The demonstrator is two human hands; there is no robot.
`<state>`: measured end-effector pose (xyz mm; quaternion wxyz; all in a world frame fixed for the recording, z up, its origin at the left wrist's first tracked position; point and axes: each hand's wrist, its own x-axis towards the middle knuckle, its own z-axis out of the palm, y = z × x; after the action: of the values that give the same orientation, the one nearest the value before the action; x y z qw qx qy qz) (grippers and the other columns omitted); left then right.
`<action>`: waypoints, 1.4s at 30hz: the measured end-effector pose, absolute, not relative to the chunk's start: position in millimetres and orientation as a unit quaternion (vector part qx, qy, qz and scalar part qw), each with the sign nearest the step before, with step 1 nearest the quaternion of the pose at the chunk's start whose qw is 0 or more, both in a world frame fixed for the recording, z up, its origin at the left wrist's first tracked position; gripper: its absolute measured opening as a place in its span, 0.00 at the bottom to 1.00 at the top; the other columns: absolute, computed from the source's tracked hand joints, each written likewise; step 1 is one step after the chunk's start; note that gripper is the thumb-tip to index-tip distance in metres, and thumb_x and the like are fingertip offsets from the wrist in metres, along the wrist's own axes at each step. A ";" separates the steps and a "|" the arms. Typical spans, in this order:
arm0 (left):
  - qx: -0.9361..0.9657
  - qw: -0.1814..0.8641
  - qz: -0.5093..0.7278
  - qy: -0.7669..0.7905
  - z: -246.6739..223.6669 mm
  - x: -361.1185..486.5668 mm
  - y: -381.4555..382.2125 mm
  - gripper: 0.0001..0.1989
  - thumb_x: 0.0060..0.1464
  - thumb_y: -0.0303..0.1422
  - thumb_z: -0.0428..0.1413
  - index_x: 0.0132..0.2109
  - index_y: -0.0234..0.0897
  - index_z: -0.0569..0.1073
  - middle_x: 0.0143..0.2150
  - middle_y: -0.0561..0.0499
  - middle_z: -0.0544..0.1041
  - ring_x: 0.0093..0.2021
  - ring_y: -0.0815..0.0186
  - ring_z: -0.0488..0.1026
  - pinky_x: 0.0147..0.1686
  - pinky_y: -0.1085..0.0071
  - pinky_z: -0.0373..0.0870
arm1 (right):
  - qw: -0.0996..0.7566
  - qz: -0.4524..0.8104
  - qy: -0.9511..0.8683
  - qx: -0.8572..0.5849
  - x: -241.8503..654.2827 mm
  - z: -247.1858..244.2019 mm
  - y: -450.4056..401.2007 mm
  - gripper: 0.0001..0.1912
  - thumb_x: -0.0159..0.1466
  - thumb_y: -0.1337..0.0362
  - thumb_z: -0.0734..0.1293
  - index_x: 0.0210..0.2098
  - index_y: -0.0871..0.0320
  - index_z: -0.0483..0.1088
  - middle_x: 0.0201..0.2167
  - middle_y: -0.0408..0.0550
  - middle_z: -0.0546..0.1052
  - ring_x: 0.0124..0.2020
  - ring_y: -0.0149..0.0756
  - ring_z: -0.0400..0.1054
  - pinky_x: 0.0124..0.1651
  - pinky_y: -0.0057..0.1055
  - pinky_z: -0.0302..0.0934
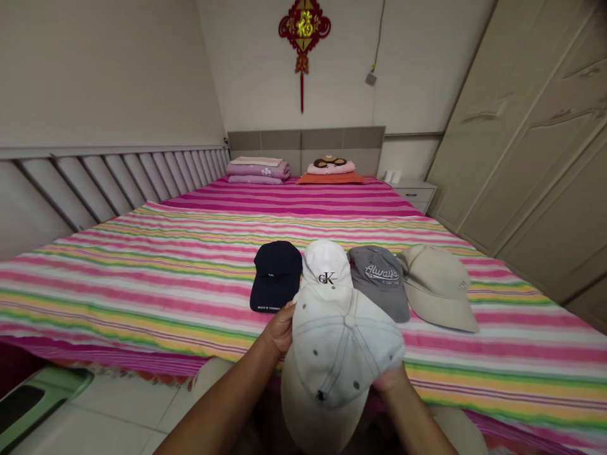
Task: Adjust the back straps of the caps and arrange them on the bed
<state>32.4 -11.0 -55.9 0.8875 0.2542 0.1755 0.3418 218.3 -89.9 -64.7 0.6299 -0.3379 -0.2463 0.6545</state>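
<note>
A pale cream baseball cap (332, 347) is held up close in front of me, its crown facing up and its brim toward me. My left hand (282, 328) grips the cap's left edge, with the fingers partly hidden. At the right lower side my right hand (389, 378) is closed on the cap, mostly covered by it. Behind it, caps lie side by side on the bed: a navy cap (277, 272), a white cap with "CK" lettering (326, 259), a grey cap with "Always" lettering (379, 278) and a beige cap (439, 284).
The bed carries a striped sheet (165, 272). Folded purple bedding (256, 172) and a pink pillow (332, 167) sit by the headboard (341, 142). A railing (118, 180) runs along the left. A wardrobe (516, 158) and nightstand (412, 193) stand right; a green stool (52, 392) is lower left.
</note>
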 end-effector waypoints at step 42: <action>0.501 0.776 0.299 0.239 12.4 53.7 -67.1 0.12 0.39 0.33 0.62 0.35 0.33 0.76 0.28 0.51 0.74 0.26 0.74 0.67 0.27 0.78 0.59 | 0.499 0.581 -0.497 -0.408 238.6 27.9 -133.1 0.12 0.53 0.59 0.68 0.27 0.58 0.61 0.17 0.37 0.64 0.14 0.21 0.50 0.17 0.21 0.44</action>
<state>53.7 -67.1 12.4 0.7765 0.5007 0.2389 0.2988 238.6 -133.1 27.9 0.4986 -0.4084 -0.4969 0.5811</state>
